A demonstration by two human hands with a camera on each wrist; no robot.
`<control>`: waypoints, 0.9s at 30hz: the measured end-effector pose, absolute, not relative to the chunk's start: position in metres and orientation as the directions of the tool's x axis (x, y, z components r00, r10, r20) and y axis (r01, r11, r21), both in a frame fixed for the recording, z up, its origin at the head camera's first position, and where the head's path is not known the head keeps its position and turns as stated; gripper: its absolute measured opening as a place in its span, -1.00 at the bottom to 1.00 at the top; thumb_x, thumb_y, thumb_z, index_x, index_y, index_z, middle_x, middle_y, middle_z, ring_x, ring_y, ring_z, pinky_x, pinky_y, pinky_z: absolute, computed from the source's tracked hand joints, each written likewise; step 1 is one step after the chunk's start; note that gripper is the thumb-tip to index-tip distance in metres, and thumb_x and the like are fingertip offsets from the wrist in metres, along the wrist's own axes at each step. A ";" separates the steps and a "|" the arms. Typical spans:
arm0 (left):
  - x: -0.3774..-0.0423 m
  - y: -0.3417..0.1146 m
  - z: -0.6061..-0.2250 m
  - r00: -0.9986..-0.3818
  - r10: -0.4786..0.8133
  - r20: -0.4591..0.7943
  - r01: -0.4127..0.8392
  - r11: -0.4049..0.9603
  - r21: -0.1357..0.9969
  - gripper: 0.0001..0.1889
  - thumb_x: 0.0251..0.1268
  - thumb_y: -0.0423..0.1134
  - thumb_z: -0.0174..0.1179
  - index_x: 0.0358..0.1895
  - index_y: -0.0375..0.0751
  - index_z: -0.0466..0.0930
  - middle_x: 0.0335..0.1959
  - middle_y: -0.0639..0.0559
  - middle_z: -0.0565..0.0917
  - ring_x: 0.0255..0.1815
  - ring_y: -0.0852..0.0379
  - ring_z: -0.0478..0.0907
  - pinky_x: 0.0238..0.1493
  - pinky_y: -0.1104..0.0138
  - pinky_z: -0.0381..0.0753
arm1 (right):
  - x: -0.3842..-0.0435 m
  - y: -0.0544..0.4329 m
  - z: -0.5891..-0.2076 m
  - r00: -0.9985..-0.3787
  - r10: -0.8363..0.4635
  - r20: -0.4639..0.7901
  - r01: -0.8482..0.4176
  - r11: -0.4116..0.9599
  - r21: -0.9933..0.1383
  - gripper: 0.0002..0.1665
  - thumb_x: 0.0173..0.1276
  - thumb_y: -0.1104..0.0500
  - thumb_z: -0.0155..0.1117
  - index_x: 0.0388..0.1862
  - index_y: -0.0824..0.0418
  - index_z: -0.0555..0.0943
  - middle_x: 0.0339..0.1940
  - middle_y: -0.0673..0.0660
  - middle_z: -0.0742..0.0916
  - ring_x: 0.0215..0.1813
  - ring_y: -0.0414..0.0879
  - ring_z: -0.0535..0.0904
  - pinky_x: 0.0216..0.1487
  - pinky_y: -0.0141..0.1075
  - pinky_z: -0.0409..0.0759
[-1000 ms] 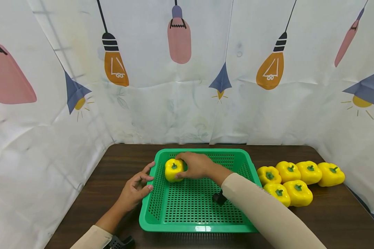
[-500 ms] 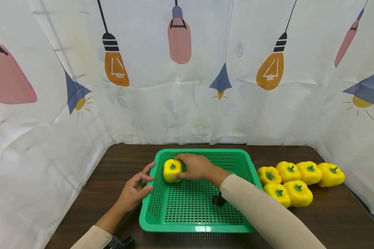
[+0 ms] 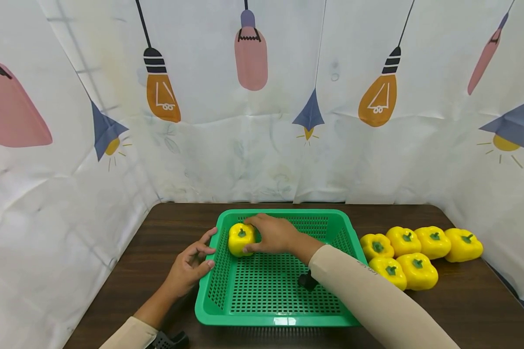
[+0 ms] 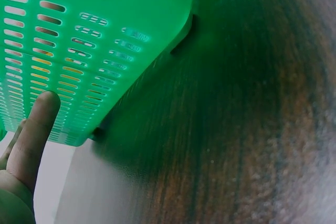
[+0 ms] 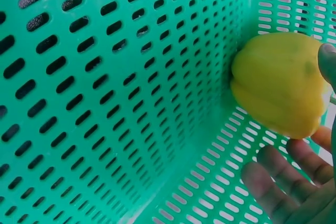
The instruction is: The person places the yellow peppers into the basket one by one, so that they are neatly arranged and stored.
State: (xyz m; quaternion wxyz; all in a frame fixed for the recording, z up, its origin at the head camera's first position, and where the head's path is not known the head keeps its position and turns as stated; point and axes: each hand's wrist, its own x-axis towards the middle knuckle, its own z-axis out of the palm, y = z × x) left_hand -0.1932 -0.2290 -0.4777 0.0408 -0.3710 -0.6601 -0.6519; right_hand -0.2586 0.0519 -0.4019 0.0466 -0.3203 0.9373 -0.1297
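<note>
A yellow bell pepper (image 3: 241, 239) with a green stem stands in the far left corner of a green perforated basket (image 3: 284, 320). My right hand (image 3: 272, 233) reaches over the basket and holds the pepper from its right side, thumb at the near side and fingers at the far side. In the right wrist view the pepper (image 5: 281, 82) sits against the basket walls, with the fingertips (image 5: 260, 179) spread below it. At the basket's left side, my left hand (image 3: 191, 264) touches the rim with spread fingers. The left wrist view shows one finger (image 4: 39, 124) extended along the outer wall.
Several more yellow bell peppers (image 3: 419, 271) lie grouped on the dark wooden table (image 3: 174, 232), just right of the basket. A white printed curtain (image 3: 262, 160) hangs behind the table and along both sides. My right forearm crosses the basket's right rim.
The right hand has shifted the pepper slightly left toward the basket's left wall. The left hand and the basket have stayed in place.
</note>
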 end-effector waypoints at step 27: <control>-0.192 -0.227 -0.477 -0.745 0.423 0.516 0.521 -0.114 0.846 -0.77 0.38 -0.65 0.03 0.04 -0.48 0.44 0.61 -0.35 0.10 0.57 0.15 0.18 0.32 0.36 0.44 | -0.253 0.120 -0.349 -0.839 -0.543 -0.045 -0.501 0.801 -0.327 -0.06 0.27 -0.43 0.35 0.53 -0.09 0.39 0.32 -0.03 0.63 0.19 -0.06 0.61 0.04 -0.04 0.60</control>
